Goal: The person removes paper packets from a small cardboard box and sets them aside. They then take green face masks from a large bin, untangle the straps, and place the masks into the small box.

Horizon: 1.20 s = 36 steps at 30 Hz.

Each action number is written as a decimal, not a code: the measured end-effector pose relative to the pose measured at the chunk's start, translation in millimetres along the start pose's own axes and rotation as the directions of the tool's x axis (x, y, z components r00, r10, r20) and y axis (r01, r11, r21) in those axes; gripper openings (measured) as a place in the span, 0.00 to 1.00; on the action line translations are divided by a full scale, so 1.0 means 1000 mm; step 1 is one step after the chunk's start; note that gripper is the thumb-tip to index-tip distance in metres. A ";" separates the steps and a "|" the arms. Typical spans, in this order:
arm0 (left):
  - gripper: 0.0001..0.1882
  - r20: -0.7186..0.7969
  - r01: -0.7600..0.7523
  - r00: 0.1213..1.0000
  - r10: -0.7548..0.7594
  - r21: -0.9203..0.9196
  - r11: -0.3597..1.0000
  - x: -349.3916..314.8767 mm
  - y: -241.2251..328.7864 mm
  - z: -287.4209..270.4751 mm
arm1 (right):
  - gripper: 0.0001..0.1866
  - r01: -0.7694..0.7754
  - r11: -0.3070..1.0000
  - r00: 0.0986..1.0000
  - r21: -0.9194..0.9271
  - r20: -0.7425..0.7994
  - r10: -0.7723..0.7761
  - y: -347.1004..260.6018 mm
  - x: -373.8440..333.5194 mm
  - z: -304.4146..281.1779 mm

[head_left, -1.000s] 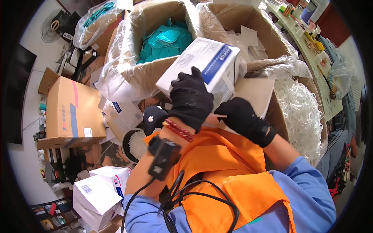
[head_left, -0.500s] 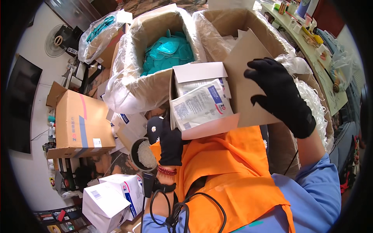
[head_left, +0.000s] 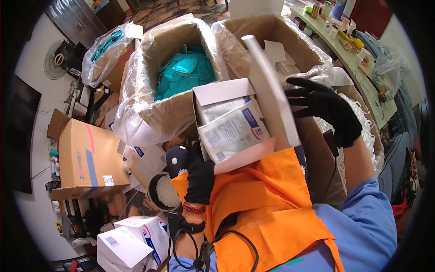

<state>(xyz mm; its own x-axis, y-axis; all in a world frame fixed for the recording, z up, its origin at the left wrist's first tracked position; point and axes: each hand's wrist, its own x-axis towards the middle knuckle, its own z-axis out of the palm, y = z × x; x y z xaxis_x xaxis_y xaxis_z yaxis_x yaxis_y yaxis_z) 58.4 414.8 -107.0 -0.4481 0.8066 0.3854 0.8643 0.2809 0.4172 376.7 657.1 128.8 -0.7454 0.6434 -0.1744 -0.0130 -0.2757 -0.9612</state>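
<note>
A white carton (head_left: 222, 94) rests over my lap, tilted, with its top facing up. Inside lie flat white foil packets (head_left: 236, 131) with blue and red print. My left hand (head_left: 200, 179), in a black glove, is closed on the carton's lower left side; its fingertips are hidden beneath. The carton's wide lid flap (head_left: 273, 90) stands raised along the right side, seen nearly edge-on and a little blurred. Just outside this flap is my right hand (head_left: 328, 106), black-gloved, its fingers stretched and spread, the tips at or partly behind the flap.
Ahead stands a plastic-lined box (head_left: 149, 50) of teal pouches (head_left: 186, 75); another lined box (head_left: 231, 31) holds white pieces. White strands (head_left: 362, 131) fill a bag at right. Left are a brown carton (head_left: 93, 154), a bowl of white pellets (head_left: 166, 190) and white cartons (head_left: 122, 245).
The lid flap has swung up and inward from lying open to the right. My right hand has moved from over its face to its outer side. My left hand keeps hold of the carton.
</note>
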 end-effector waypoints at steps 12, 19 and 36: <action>0.37 0.508 0.252 0.842 -0.181 -0.074 0.965 0.042 0.052 -0.095 | 0.24 -0.029 0.898 0.944 -0.439 -0.307 -0.119 0.159 0.094 0.047; 0.45 0.045 0.002 0.999 0.002 -0.082 0.997 0.023 0.036 -0.067 | 0.21 0.396 0.849 0.717 -0.350 -0.460 -0.524 0.081 0.026 0.104; 0.33 0.280 0.310 0.919 -0.279 -0.071 0.948 0.031 0.049 -0.088 | 0.40 -0.157 0.339 0.926 -0.928 -0.258 -0.276 0.070 0.099 0.004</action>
<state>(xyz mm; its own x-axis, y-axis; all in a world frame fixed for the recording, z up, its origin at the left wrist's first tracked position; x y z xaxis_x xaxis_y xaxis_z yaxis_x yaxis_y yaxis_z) 66.8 407.9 -1.8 -0.5889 0.8082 0.0074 0.6646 0.4790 0.5735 299.2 698.6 45.5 -0.5149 0.8559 0.0488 0.7310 0.4680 -0.4966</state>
